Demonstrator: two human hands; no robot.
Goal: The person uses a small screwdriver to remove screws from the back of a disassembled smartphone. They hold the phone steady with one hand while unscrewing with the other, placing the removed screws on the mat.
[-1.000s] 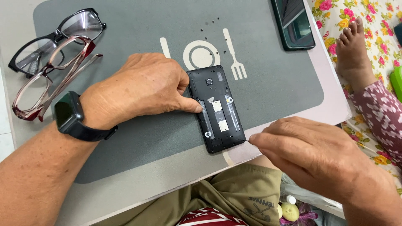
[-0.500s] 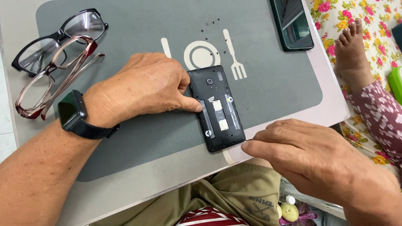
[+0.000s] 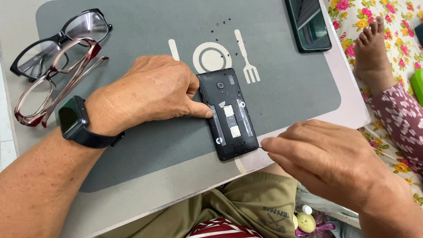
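Observation:
A black phone point(image 3: 229, 113) lies face down on a grey mat point(image 3: 145, 150) with its back cover off, showing card slots and the inner frame. My left hand point(image 3: 154, 94) rests on the mat and presses its thumb and fingers against the phone's left edge. A dark smartwatch point(image 3: 75, 122) is on that wrist. My right hand point(image 3: 326, 158) hovers by the phone's lower right corner, its fingers pinched on a thin metal tool whose tip point(image 3: 261, 147) pokes out toward the phone.
Two pairs of glasses, one black point(image 3: 61, 42) and one reddish point(image 3: 57, 83), lie at the mat's left. Several tiny black screws point(image 3: 224, 26) sit above the printed plate symbol. A second dark phone point(image 3: 308, 22) lies top right. Another person's foot point(image 3: 372, 53) rests on a flowered sheet.
My right hand has lifted slightly and drawn up to the phone's lower right corner with its fingers pinched. The left hand and the phone have stayed as they were.

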